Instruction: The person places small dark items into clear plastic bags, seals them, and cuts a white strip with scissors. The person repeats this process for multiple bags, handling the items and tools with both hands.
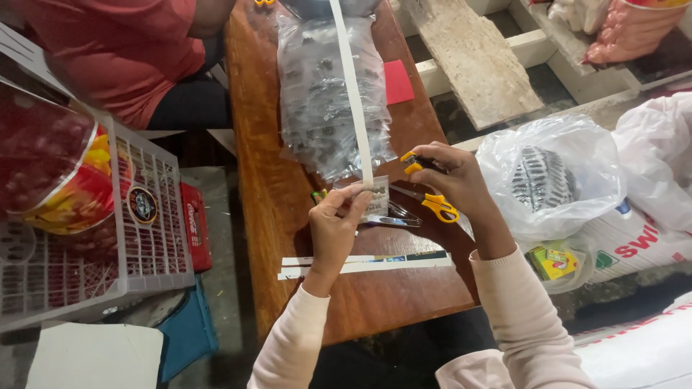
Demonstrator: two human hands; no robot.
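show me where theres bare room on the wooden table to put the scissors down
Free: the near end of the brown wooden table, below the white paper strips, and its left side beside the clear plastic bag of small packets. Crowded: the middle, where the left hand and right hand with yellow-handled scissors work.

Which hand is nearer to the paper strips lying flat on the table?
Left. The left hand is just above the flat paper strips; the right hand, holding yellow-handled scissors, is higher and farther right.
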